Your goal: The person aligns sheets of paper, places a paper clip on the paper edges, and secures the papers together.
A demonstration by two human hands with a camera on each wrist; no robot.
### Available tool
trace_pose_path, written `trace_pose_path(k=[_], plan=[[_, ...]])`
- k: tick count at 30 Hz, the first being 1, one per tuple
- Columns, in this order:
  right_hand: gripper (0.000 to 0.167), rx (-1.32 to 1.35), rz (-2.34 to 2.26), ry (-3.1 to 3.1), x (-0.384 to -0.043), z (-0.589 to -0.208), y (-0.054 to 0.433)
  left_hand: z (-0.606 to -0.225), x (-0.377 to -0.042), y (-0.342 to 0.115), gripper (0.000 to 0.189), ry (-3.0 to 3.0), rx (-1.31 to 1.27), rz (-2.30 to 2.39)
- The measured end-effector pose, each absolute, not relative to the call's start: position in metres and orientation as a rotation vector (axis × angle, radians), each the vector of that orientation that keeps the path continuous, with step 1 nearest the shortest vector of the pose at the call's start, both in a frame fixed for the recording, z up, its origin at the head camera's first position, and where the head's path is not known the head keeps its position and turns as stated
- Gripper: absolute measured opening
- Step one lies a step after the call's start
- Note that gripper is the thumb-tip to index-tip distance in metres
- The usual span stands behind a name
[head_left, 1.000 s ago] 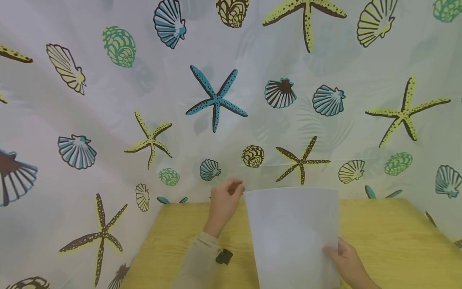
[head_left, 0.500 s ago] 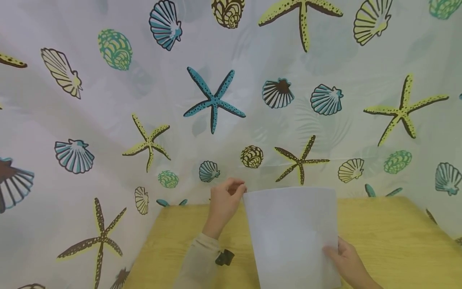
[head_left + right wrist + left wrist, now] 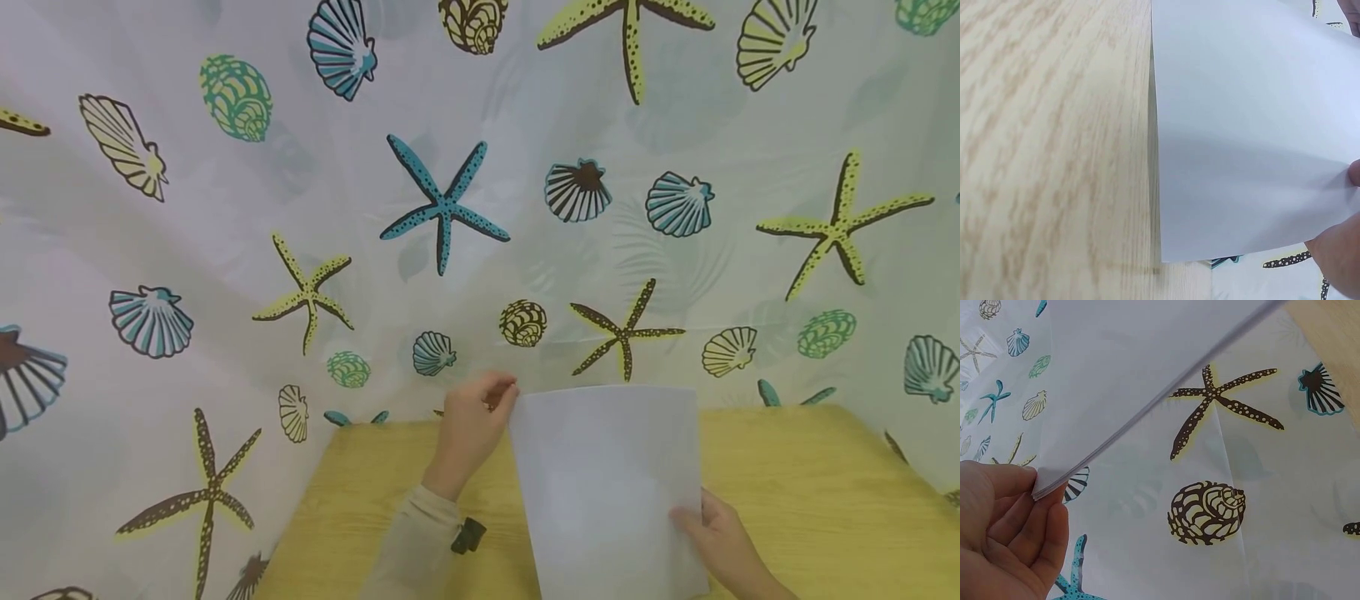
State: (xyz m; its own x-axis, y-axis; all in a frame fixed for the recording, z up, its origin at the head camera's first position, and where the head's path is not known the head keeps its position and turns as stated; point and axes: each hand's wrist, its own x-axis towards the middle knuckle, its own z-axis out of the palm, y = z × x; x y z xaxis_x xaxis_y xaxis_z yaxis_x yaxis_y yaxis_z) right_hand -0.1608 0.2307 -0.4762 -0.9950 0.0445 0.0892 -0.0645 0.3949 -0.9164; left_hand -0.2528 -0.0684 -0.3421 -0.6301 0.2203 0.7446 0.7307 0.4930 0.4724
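A thin stack of white paper sheets [image 3: 607, 483] is held up over the wooden table, slightly bowed. My left hand [image 3: 472, 429] pinches its upper left corner between thumb and fingers. In the left wrist view several sheet edges show at that corner, with the thumb of the left hand [image 3: 1013, 531] on one face and the fingers behind. My right hand [image 3: 720, 537] grips the right edge lower down, its thumb on the near face and its other fingers mostly hidden behind the paper. Part of the right hand [image 3: 1338, 259] shows at the right of the right wrist view.
The wooden table [image 3: 810, 492] lies under the paper. A white curtain [image 3: 525, 108] printed with starfish and shells hangs behind and on both sides. A small black clip-like object [image 3: 468, 535] sits at the left sleeve [image 3: 416, 533].
My left hand and the paper's left corner have shifted slightly to the right. The right hand keeps its hold. The head view has tilted a little.
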Motion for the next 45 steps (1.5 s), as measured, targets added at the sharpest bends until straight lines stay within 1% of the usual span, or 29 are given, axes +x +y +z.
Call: trace_pose_path(k=[5,12,19,28,35,45], plan=[[0.041,0.026,1.665,-2.529,-0.161,-0.478,0.231,-0.346,-0.254,-0.069,0.013,-2.052,-0.849,-0.979],[0.041,0.022,1.644,-2.53,-0.16,-0.481,0.23,-0.35,-0.254,-0.07,0.015,-2.028,-0.88,-0.924],[0.04,0.008,1.619,-2.548,-0.162,-0.48,0.23,-0.348,-0.254,-0.072,0.013,-2.023,-0.917,-0.922],[0.041,0.004,1.67,-2.528,-0.16,-0.479,0.231,-0.351,-0.254,-0.076,0.017,-2.018,-1.002,-0.916],[0.043,-0.039,1.74,-2.528,-0.159,-0.478,0.231,-0.353,-0.255,-0.077,0.015,-2.0,-1.018,-0.894],[0.041,0.017,1.678,-2.512,-0.161,-0.48,0.23,-0.356,-0.258,-0.077,0.015,-1.964,-1.022,-0.886]])
